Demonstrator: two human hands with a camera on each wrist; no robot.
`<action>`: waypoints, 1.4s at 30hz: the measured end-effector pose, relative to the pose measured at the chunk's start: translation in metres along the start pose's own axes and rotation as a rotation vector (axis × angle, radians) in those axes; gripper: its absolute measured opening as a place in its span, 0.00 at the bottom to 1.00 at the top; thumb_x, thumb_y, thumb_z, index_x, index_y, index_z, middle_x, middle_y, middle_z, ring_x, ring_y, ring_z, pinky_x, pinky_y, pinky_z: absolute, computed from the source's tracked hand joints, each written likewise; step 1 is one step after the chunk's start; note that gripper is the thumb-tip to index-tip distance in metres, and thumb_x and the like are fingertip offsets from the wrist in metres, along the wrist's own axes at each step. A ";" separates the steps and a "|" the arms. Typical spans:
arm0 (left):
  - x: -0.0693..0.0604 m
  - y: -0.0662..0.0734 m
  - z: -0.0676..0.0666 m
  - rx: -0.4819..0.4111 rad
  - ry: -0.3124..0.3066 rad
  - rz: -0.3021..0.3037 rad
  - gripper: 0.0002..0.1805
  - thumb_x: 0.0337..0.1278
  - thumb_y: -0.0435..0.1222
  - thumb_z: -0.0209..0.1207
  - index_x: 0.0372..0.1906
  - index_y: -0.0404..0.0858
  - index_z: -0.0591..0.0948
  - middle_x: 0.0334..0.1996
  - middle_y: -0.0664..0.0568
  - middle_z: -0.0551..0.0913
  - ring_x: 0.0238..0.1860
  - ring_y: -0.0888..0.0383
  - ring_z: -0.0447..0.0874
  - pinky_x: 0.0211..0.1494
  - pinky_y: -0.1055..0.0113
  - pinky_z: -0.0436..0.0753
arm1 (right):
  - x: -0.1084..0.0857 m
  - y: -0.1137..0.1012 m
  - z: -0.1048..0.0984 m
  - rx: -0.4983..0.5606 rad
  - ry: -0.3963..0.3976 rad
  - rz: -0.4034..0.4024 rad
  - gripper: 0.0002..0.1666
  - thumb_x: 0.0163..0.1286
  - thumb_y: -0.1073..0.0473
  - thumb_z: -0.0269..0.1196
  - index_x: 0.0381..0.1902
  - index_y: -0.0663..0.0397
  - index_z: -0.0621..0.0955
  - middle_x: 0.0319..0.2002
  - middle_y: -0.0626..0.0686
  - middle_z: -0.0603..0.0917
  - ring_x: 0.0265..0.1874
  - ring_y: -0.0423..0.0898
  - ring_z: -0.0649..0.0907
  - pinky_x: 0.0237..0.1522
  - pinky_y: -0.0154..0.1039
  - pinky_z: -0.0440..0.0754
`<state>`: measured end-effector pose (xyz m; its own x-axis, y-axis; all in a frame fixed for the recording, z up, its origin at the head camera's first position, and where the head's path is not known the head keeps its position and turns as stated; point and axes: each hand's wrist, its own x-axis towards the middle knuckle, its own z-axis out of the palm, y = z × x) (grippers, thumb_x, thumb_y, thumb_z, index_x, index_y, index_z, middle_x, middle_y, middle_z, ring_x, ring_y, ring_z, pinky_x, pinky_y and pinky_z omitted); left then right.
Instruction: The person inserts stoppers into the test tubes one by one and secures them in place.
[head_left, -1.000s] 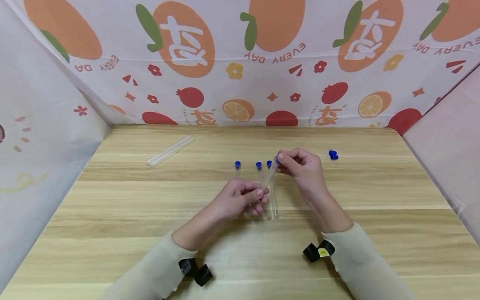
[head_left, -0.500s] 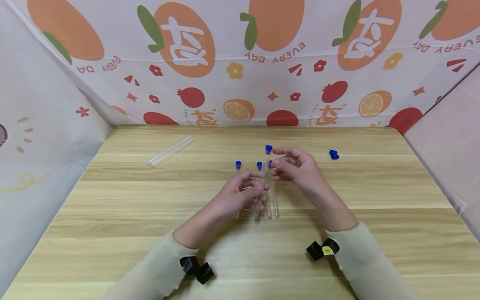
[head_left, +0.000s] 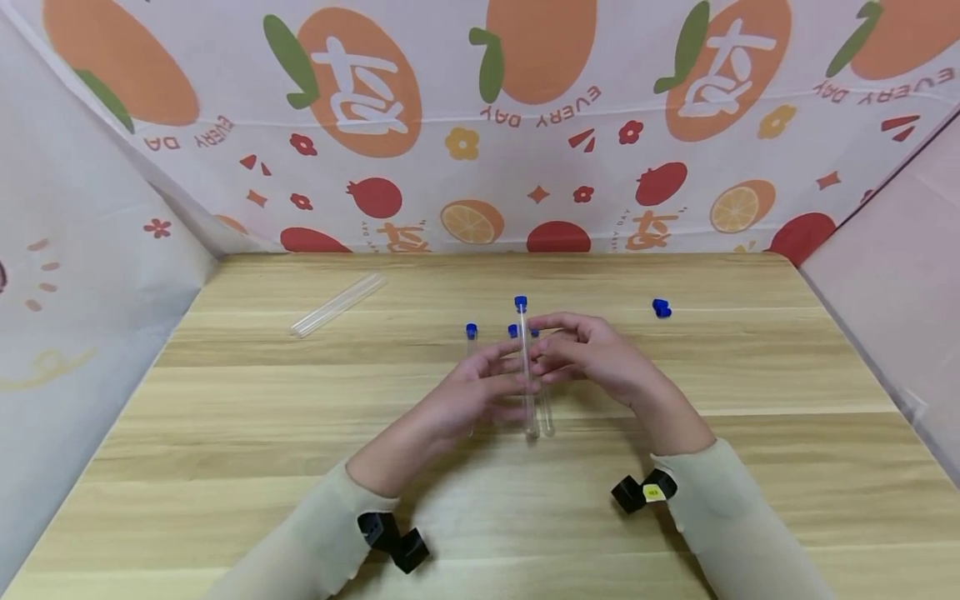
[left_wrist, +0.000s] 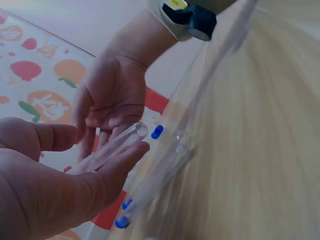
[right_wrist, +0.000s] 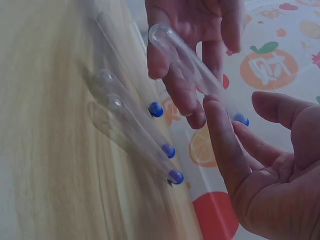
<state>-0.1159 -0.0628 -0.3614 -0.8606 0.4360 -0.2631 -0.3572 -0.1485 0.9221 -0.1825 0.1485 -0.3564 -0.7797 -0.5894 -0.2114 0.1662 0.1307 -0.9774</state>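
A clear test tube [head_left: 522, 333] with a blue cap [head_left: 521, 302] stands out between both hands, its capped end pointing away from me. My left hand [head_left: 480, 387] has its fingers fairly straight and spread, and the tube lies against them. From the right, my right hand [head_left: 592, 354] reaches in with loosely extended fingers; in the right wrist view one fingertip [right_wrist: 215, 112] touches or nearly touches the tube. Behind the hands, three more capped tubes lie on the table, among them the leftmost tube [head_left: 472, 332] and the right one [head_left: 548, 408], partly hidden.
Several uncapped tubes [head_left: 337, 306] lie together at the back left of the wooden table [head_left: 225, 467]. A small cluster of loose blue caps [head_left: 662, 308] sits at the back right. A fruit-patterned cloth [head_left: 555, 167] hangs along the far edge.
The right fingers have let go of the blue cap, now seated in the tube's end. The tube has swung from slanted to pointing straight ahead, and the left hand's grip has loosened.
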 end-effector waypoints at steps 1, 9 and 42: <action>0.000 0.001 0.001 -0.017 -0.009 -0.007 0.33 0.72 0.30 0.52 0.77 0.41 0.58 0.70 0.41 0.69 0.67 0.37 0.70 0.59 0.51 0.83 | 0.000 0.000 -0.001 -0.005 -0.006 -0.001 0.25 0.76 0.60 0.58 0.68 0.55 0.72 0.49 0.60 0.86 0.43 0.52 0.87 0.47 0.45 0.88; 0.001 0.008 0.006 -0.092 -0.056 -0.041 0.33 0.71 0.29 0.50 0.78 0.40 0.55 0.74 0.41 0.62 0.72 0.37 0.63 0.63 0.44 0.79 | -0.002 -0.001 -0.014 -0.029 -0.018 0.017 0.26 0.76 0.58 0.58 0.70 0.52 0.70 0.47 0.61 0.86 0.40 0.52 0.88 0.47 0.47 0.88; 0.041 0.015 0.023 -0.011 -0.127 -0.116 0.35 0.74 0.32 0.49 0.79 0.37 0.49 0.74 0.38 0.62 0.72 0.39 0.64 0.67 0.41 0.73 | 0.002 0.017 -0.044 -0.179 0.041 0.195 0.30 0.78 0.56 0.55 0.73 0.55 0.64 0.46 0.63 0.86 0.33 0.50 0.88 0.39 0.42 0.89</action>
<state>-0.1479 -0.0267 -0.3516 -0.7612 0.5590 -0.3288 -0.4555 -0.1000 0.8846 -0.2077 0.1844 -0.3730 -0.7678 -0.5071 -0.3915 0.2086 0.3799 -0.9012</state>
